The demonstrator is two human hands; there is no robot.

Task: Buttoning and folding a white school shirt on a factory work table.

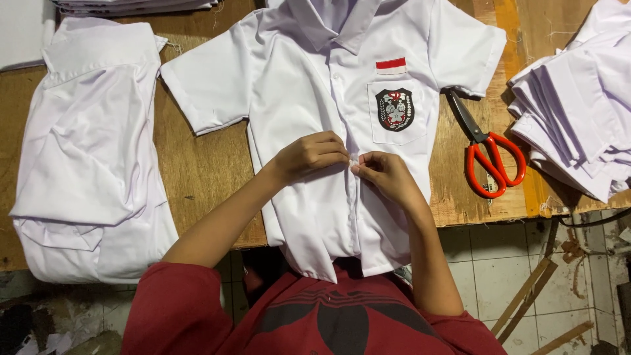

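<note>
A white short-sleeved shirt point(302, 85) lies face up on the wooden table point(204, 164), its hem hanging over the front edge. Its chest pocket carries a dark crest badge point(395, 109) with a small red and white flag patch point(391, 65) above. My left hand point(309, 156) and my right hand point(384, 174) meet at the middle of the button placket, each pinching the fabric edges together around a small white button.
Orange-handled scissors point(490, 158) lie on the table just right of the shirt. A stack of folded white cloth point(578, 105) sits at the right edge. Another white shirt point(92, 151) is spread at the left. Tiled floor with wood strips point(532, 289) shows below the table.
</note>
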